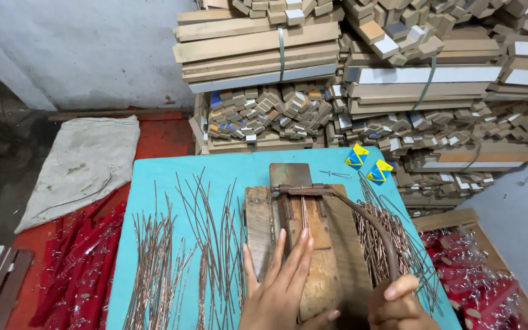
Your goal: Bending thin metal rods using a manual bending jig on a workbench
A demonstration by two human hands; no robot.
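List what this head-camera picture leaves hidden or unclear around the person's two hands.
- Left hand: wrist cut off by the bottom edge; it hides the wooden jig beneath.
- Right hand: partly cut off; its fingers hide the lever handle end.
- Copper wires: too thin to count.

the far strip of the turquoise desk [227, 165] lies bare between the wooden press block [304, 244] and the stacked wood bundles [362, 79], save two small yellow-and-blue packets [368, 164] at the right. loose copper wires [184, 256] cover the desk left of the block, and a tangled wire heap [392, 244] crowds its right. the curved lever handle [374, 229] arches over the block's right side.
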